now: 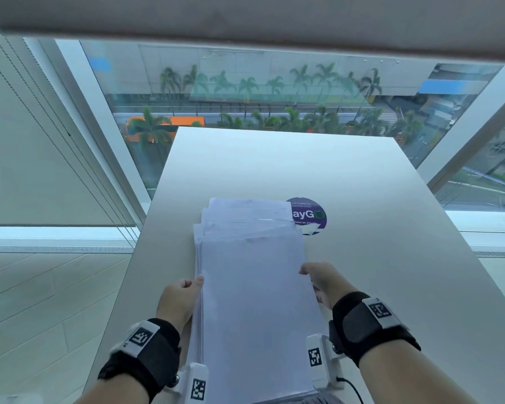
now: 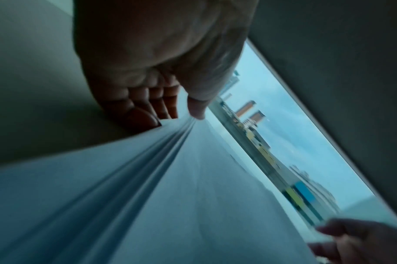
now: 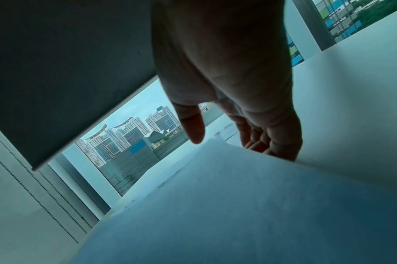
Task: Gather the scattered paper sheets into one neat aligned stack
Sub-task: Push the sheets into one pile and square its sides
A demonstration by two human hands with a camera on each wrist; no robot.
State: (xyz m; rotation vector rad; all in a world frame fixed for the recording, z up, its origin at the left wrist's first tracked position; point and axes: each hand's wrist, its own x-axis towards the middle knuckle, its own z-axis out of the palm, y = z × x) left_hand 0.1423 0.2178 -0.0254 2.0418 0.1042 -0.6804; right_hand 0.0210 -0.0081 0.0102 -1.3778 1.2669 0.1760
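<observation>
Now paper stack (image 1: pixel 254 287) btwn both grips

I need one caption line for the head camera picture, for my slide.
Both hands, left hand and right hand, grip a fanned paper stack by its sides on a white table.

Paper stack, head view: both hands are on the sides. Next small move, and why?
Probably tap the far ends square. The paper stack is held at its long sides by the left hand and right hand, thumbs on top, fingers beneath. Those sides look fairly even, but the far sheets fan out in steps past the top sheet, partly over the round sticker.
</observation>
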